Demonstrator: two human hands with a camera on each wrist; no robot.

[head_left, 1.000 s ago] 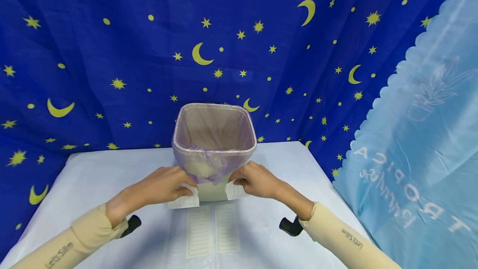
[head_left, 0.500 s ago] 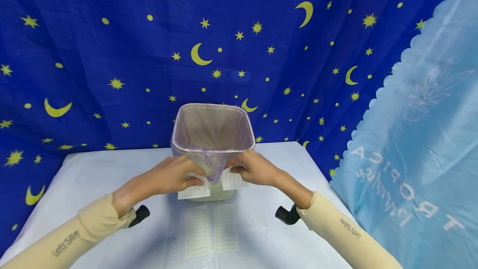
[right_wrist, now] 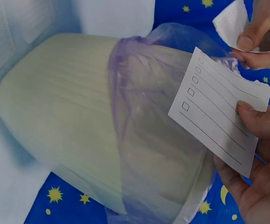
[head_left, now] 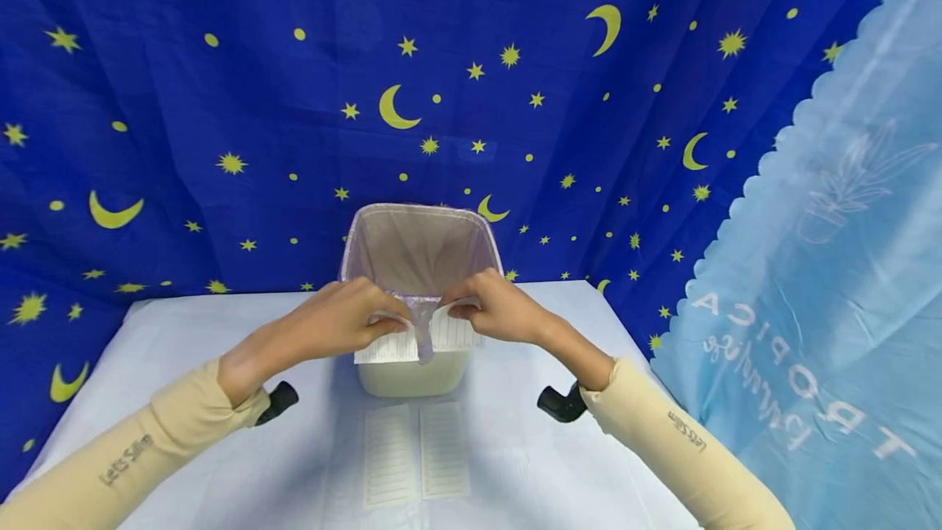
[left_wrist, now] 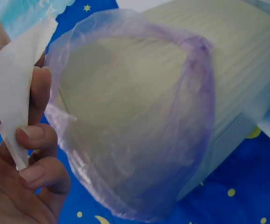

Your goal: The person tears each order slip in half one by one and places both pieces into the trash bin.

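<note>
Waste bin (head_left: pixel 415 379): upright on pale tablecloth (head_left: pixel 533 473), translucent purple liner (right_wrist: pixel 144 79) folded over rim.
Left hand (head_left: pixel 340 321): pinching white paper piece (head_left: pixel 388 349), thumb against fingers.
Right hand (head_left: pixel 508 311): pinching lined checkbox slip (right_wrist: pixel 214 105), ragged along one edge.
Papers' position: held apart, near the bin's front rim.
Lined sheets (head_left: pixel 390 460): two, side by side on the cloth, in front of bin.

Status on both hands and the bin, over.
Left hand pinches paper piece. Right hand pinches lined slip. Both near bin, purple liner fitted. Way in looks clear.
</note>
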